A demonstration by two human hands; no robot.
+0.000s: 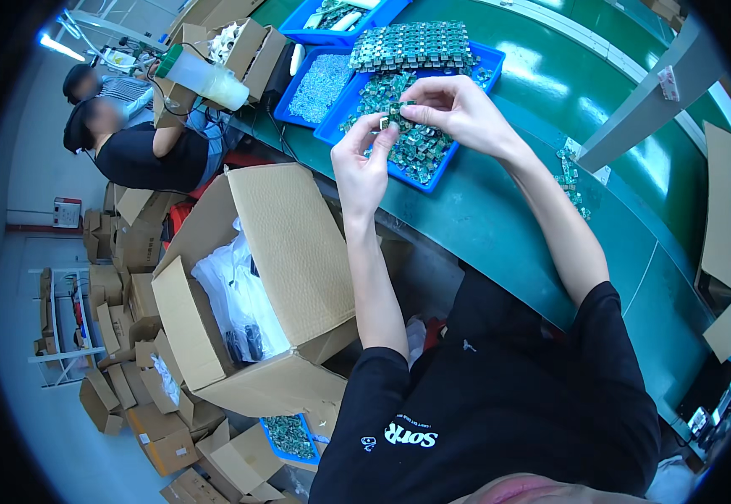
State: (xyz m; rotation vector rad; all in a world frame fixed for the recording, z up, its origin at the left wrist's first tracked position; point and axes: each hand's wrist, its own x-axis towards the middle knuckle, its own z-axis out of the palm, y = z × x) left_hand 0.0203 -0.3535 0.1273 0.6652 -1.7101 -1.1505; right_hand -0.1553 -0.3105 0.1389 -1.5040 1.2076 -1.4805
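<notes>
Above a blue tray (437, 181) my two hands meet, fingertips close together. Between them is a small green circuit board (396, 109), pinched by my right hand (464, 113). The thumb and forefinger of my left hand (360, 172) are closed at the near side of the same board, where a pale metallic part shows. Whether this is one board or two joined pieces is too small to tell. Loose small circuit boards (420, 155) fill the tray below my hands. A panel of many joined boards (411, 46) lies across the tray's far end.
Left of the tray stands a blue bin of small clear parts (322, 88). An open cardboard box (298, 244) is beside the green bench (542, 244). Scattered boards (571, 181) lie near a grey post (651, 97). Two people (147, 139) sit at the far left.
</notes>
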